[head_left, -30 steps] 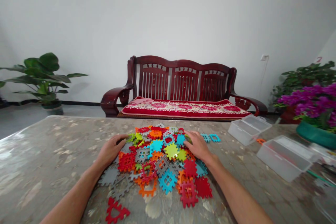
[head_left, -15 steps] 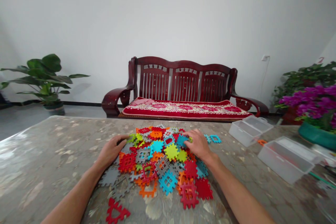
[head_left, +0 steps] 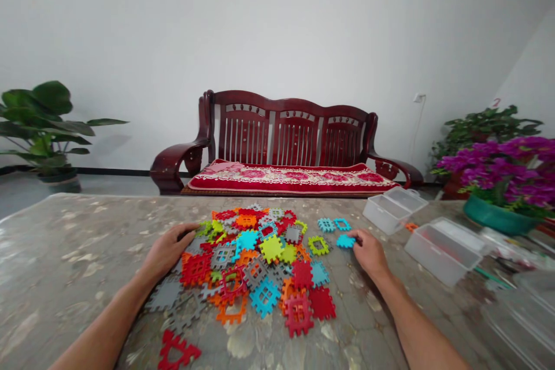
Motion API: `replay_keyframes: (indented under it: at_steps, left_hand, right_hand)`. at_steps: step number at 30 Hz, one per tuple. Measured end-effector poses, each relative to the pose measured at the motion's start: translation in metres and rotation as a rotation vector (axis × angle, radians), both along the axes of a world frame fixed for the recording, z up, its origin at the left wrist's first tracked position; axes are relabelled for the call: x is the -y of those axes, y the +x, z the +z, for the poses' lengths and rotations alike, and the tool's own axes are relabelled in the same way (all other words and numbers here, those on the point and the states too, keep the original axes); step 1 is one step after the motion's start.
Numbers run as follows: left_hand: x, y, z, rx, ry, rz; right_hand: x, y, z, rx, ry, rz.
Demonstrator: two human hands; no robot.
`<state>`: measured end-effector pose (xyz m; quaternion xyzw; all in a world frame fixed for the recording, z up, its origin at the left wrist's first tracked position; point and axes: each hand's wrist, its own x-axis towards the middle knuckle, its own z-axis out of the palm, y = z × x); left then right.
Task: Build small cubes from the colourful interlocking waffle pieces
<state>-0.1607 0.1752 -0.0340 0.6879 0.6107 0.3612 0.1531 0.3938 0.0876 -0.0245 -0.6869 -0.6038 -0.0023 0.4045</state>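
A heap of toothed plastic interlocking tiles (head_left: pixel 245 257) in red, orange, grey, blue and lime green lies on the table. My right hand (head_left: pixel 369 251) is to the right of the heap, its fingertips on a solid blue interlocking tile (head_left: pixel 346 241) low over or on the tabletop. Just beyond that tile are a blue windowed tile (head_left: pixel 326 225) and a blue frame tile (head_left: pixel 342 224). At the heap's left edge rests my left hand (head_left: pixel 170 247), thumb and fingers apart, next to lime green tiles (head_left: pixel 213 230). A red triangular tile (head_left: pixel 177 351) lies nearer me.
Two clear plastic boxes, a farther box (head_left: pixel 385 217) and a nearer box (head_left: pixel 442 257), stand at the right, with an orange piece (head_left: pixel 411 226) between them. Purple flowers in a teal pot (head_left: pixel 498 217) stand beyond. A wooden bench (head_left: pixel 277 127) is behind the table.
My right hand has moved right, carrying the blue tile out of the heap to beside the other two blue tiles. My left hand stays by the heap. The view has turned slightly right.
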Motion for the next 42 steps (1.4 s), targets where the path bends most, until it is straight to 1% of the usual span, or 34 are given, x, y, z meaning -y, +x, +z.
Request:
replay_keyframes:
  at_steps: [3,5,7,8,12,14,16,21,24,27,29,31,33,36,39,42]
  left_hand:
    - [0.0,-0.001,0.0,-0.002,-0.011,-0.004]
    - [-0.001,-0.001,0.0,0.0,-0.017,-0.003]
    - [-0.001,-0.002,0.0,0.006,-0.009,0.0]
    - [-0.001,-0.002,-0.001,0.009,-0.003,0.0]
    - [-0.002,-0.002,-0.001,0.012,0.011,0.004]
    - [-0.002,-0.002,0.0,0.013,0.007,0.007]
    - [-0.002,-0.002,0.0,0.016,0.002,0.004]
    - [-0.001,-0.001,0.001,0.029,-0.003,-0.003]
    - [-0.001,-0.001,0.0,0.035,-0.001,-0.001]
    - [-0.002,-0.001,-0.001,0.039,0.009,-0.007]
    - [-0.002,-0.002,-0.001,0.036,0.01,-0.01]
    - [-0.003,-0.002,-0.002,0.034,0.006,-0.01]
    - [-0.004,-0.003,-0.004,0.036,0.001,-0.005]
    - [-0.004,-0.005,-0.006,0.037,0.005,-0.003]
    - [-0.004,-0.006,-0.007,0.037,0.012,-0.007]
    - [-0.004,-0.006,-0.006,0.033,0.01,0.002]
  right_hand:
    - [0.004,0.005,-0.004,-0.041,-0.069,-0.05]
    - [0.005,0.005,-0.002,-0.083,-0.123,-0.104]
    - [0.007,0.006,0.002,-0.122,-0.17,-0.106]
    - [0.008,0.008,0.003,-0.14,-0.197,-0.063]
    - [0.011,0.02,0.007,-0.172,-0.285,0.213]
    - [0.013,0.024,0.007,-0.132,-0.275,0.255]
    - [0.014,0.025,0.007,-0.091,-0.259,0.249]
    - [0.018,0.02,0.01,-0.05,-0.288,0.173]
    - [0.019,0.018,0.011,-0.05,-0.255,0.127]
    - [0.013,0.019,0.01,-0.12,-0.174,-0.012]
    - [0.003,0.017,0.011,-0.172,-0.116,-0.127]
    - [-0.009,0.013,0.012,-0.188,-0.092,-0.216]
    - [-0.021,0.007,0.013,-0.158,-0.107,-0.268]
    - [-0.033,-0.001,0.013,-0.082,-0.17,-0.332]
    - [-0.038,-0.005,0.012,-0.014,-0.218,-0.387]
    - [-0.039,-0.009,0.014,0.016,-0.248,-0.405]
